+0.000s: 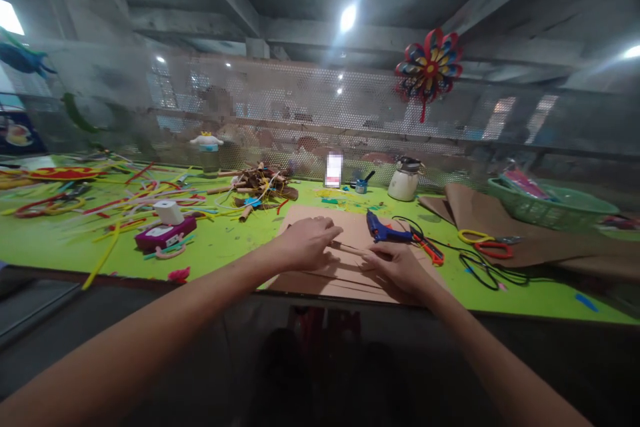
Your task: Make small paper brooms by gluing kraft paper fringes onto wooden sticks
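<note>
Both hands rest on a stack of brown cardboard sheets (pixel 310 217) at the near edge of a green table (pixel 225 247). My left hand (pixel 306 242) lies knuckles up, its fingers curled and pinching one end of a thin brown stick (pixel 350 248). My right hand (pixel 395 265) pinches the other end, fingers pressed together against the cardboard. A blue glue gun (pixel 381 229) lies just beyond my right hand.
Orange scissors (pixel 428 248), yellow and red scissors (pixel 487 243) and a black cord (pixel 483 270) lie right. Further right: brown paper (pixel 475 213), green basket (pixel 550 208). Left: coloured strips (pixel 115 203), a tape roll on a purple box (pixel 166 227). White pot (pixel 404 180) at back.
</note>
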`<state>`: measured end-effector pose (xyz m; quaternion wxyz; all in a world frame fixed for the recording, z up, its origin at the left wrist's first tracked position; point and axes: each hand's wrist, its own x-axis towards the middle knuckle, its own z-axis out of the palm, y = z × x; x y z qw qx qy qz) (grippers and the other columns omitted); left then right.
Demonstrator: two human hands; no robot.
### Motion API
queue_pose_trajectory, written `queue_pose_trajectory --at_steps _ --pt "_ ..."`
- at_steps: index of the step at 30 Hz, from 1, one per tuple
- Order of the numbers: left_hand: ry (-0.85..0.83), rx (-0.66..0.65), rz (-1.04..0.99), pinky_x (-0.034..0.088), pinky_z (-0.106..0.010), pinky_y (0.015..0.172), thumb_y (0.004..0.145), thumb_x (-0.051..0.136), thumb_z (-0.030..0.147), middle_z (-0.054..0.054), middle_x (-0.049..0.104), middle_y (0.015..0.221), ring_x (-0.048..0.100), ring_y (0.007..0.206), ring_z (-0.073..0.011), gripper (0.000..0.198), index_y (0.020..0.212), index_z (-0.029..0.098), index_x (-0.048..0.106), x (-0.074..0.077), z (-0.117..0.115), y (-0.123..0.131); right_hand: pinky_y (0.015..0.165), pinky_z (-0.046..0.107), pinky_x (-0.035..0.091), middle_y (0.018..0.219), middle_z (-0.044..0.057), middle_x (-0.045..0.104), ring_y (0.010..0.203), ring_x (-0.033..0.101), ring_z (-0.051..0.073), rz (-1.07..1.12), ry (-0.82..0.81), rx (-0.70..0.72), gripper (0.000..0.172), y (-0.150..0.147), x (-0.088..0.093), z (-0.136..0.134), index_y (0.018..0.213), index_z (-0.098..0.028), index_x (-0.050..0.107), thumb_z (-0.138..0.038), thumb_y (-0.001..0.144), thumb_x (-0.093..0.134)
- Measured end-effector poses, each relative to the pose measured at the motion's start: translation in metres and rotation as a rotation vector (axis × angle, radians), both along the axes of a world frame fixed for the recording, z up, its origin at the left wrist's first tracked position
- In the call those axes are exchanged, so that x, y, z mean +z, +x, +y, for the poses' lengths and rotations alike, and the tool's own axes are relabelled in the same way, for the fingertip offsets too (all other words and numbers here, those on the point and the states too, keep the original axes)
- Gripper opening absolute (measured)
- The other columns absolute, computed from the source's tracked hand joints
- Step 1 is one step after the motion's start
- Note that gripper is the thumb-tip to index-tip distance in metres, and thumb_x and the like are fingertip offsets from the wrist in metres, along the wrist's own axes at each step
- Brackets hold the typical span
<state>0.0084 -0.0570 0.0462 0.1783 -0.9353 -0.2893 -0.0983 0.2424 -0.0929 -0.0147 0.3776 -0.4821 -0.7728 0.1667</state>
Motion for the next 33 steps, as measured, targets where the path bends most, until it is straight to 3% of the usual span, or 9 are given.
queue_pose_trajectory --at_steps 3,9,14,16,20,23,26,29,33 --pt "-0.06 -0.01 0.073 0.038 -0.026 0.059 0.086 0.05 0.032 -0.005 0.064 0.083 0.059 0.072 -0.0185 0.017 0.09 0.018 0.06 -0.006 0.004 0.009 0.059 0.024 0.041 0.075 0.003 0.067 0.067 0.057 0.015 -0.017 -0.032 0.002 0.027 -0.001 0.008 0.0 0.084 -0.016 0.07 -0.037 0.082 0.053" --pt "-0.073 -0.004 0.018 0.036 -0.026 0.059 0.092 0.04 0.033 -0.006 0.063 0.08 0.058 0.072 -0.0181 0.026 0.083 0.016 0.057 -0.008 0.008 -0.001 0.053 0.024 0.035 0.058 0.0 0.056 0.055 0.047 0.012 -0.204 -0.144 0.036 0.033 0.034 0.033 -0.011 0.08 -0.015 0.07 -0.042 0.081 0.052" --pt "-0.135 -0.023 -0.008 0.036 -0.025 0.061 0.093 0.037 0.032 -0.005 0.061 0.079 0.056 0.072 -0.0167 0.025 0.08 0.017 0.053 -0.006 -0.001 -0.013 0.062 0.025 0.038 0.063 0.001 0.056 0.062 0.049 0.013 -0.128 -0.156 0.182 0.034 0.056 0.046 -0.036 0.073 -0.016 0.068 -0.041 0.086 0.049" --pt "-0.165 0.001 -0.033 0.036 -0.024 0.062 0.093 0.037 0.032 -0.004 0.061 0.079 0.056 0.072 -0.0163 0.024 0.081 0.017 0.052 -0.008 -0.003 -0.015 0.071 0.028 0.04 0.072 0.003 0.058 0.072 0.053 0.015 0.047 -0.108 0.224 0.029 0.055 0.043 -0.043 0.068 -0.017 0.067 -0.037 0.085 0.054" --pt "-0.228 -0.005 -0.112 0.037 -0.024 0.064 0.094 0.036 0.034 -0.004 0.061 0.082 0.057 0.075 -0.0167 0.025 0.086 0.018 0.053 -0.017 -0.005 -0.014 0.083 0.037 0.042 0.104 0.008 0.06 0.099 0.053 0.022 0.7 -0.06 0.301 0.021 0.035 0.029 -0.048 0.068 -0.02 0.067 -0.036 0.081 0.06" --pt "-0.261 -0.024 -0.159 0.038 -0.024 0.065 0.094 0.034 0.034 -0.004 0.061 0.082 0.057 0.076 -0.0165 0.025 0.087 0.018 0.052 -0.024 -0.005 -0.011 0.082 0.039 0.044 0.084 0.005 0.061 0.094 0.055 0.022 1.038 -0.043 0.314 0.021 0.014 0.018 -0.042 0.07 -0.022 0.067 -0.039 0.08 0.061" --pt "-0.239 0.008 -0.156 0.037 -0.024 0.062 0.093 0.038 0.031 -0.004 0.059 0.081 0.056 0.072 -0.0159 0.02 0.084 0.017 0.049 -0.031 -0.003 -0.01 0.077 0.034 0.045 0.061 -0.001 0.045 0.079 0.053 0.017 1.202 -0.058 0.247 0.028 0.002 0.01 -0.031 0.059 -0.021 0.059 -0.04 0.079 0.062" --pt "-0.168 0.033 -0.13 0.036 -0.025 0.059 0.091 0.039 0.027 -0.004 0.058 0.079 0.053 0.068 -0.0162 0.015 0.084 0.017 0.047 -0.039 0.0 -0.011 0.071 0.03 0.046 0.057 -0.003 0.037 0.07 0.049 0.014 1.312 -0.168 0.19 0.029 -0.002 0.0 -0.021 0.058 -0.019 0.055 -0.039 0.077 0.064" --pt "-0.138 0.001 -0.112 0.036 -0.027 0.06 0.091 0.037 0.026 -0.004 0.056 0.079 0.051 0.067 -0.0162 0.016 0.083 0.017 0.047 -0.047 0.004 -0.009 0.06 0.025 0.044 0.058 -0.005 0.036 0.056 0.041 0.009 1.423 -0.301 0.147 0.027 0.0 -0.009 -0.018 0.059 -0.018 0.053 -0.034 0.077 0.066"
